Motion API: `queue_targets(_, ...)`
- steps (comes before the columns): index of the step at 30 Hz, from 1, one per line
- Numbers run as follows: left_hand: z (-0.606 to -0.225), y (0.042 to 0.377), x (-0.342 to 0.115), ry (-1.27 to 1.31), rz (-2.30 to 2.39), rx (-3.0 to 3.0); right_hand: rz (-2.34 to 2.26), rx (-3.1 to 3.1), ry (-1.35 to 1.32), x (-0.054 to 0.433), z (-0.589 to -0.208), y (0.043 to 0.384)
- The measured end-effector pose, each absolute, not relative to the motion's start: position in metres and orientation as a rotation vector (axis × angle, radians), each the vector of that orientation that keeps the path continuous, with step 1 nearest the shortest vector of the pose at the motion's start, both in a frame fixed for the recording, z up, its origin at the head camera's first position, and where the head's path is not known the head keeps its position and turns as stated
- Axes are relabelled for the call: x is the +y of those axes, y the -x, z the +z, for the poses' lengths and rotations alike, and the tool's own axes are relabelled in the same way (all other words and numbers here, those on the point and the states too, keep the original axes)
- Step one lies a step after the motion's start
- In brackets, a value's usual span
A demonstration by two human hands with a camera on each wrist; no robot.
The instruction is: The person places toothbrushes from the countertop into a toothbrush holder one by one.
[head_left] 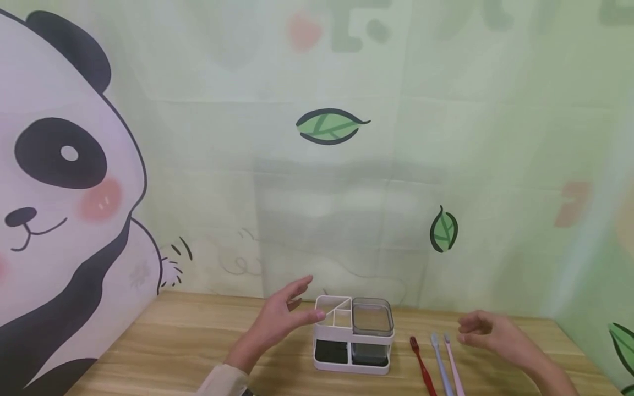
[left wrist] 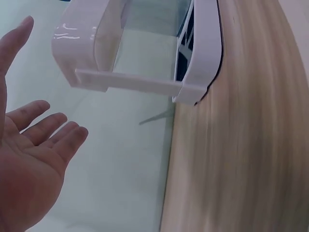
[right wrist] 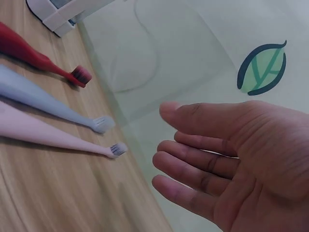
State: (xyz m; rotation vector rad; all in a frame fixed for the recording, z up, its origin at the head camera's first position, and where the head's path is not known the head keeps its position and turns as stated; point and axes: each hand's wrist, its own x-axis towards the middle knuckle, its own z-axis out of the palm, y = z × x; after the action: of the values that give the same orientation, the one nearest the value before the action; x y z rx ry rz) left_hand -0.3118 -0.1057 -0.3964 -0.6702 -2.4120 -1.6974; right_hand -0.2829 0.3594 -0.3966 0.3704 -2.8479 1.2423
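with both hands seen empty, thumbs parted, toothbrushes right of the organizer could be scattered by careless sweeping.

there are two hands, one left hand and one right hand, and three toothbrushes: one red, one blue, one pink. i count one white organizer, one translucent cup, one table, one printed panda and two whole printed leaves.

Glossy plastic holder, smooth wood-grain tabletop
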Motion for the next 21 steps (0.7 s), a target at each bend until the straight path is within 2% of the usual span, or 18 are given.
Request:
queue_targets(8,-0.4,0.312,-0.1,0.737,-1.822,-2.391,1.281,-2.81,-0.519,0.367,-0.412,0.285)
queue_targets(21,-0.407,0.313,-0.093,0.814,-1.885,-2.389,1.403,-2.833,-0.458,0.366,-0.423,0.289)
